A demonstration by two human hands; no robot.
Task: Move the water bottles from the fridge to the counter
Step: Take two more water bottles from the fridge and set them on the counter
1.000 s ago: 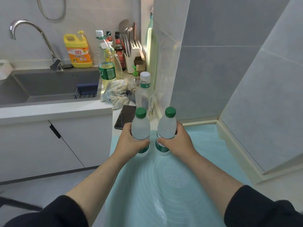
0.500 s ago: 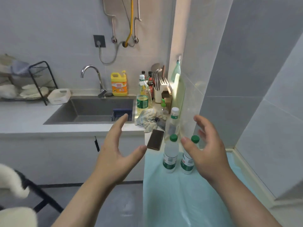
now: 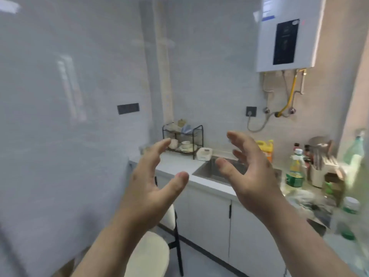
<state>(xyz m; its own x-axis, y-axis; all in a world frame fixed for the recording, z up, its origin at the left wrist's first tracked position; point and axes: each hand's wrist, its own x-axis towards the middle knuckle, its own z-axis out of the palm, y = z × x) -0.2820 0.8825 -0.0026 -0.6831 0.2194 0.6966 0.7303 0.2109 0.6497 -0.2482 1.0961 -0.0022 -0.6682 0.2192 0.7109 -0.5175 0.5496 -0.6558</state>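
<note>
My left hand (image 3: pixel 151 188) and my right hand (image 3: pixel 251 176) are raised in the air in front of me, fingers spread, holding nothing. A tall glossy pale surface (image 3: pixel 60 136), seemingly the closed fridge front, fills the left of the view just beyond my left hand. At the far right edge a blurred clear water bottle (image 3: pixel 350 204) with a white cap stands on the counter. The two green-capped bottles are out of view.
The white counter (image 3: pixel 175 164) carries a sink (image 3: pixel 217 170), a black dish rack (image 3: pixel 182 139), a white box (image 3: pixel 204 153), and oil and sauce bottles (image 3: pixel 295 170). A cream chair (image 3: pixel 149 254) stands below my hands. A water heater (image 3: pixel 285 35) hangs on the wall.
Both hands let go of the two green-capped bottles on the blue mat and lifted away open. The view swung left and up, away from the mat.
</note>
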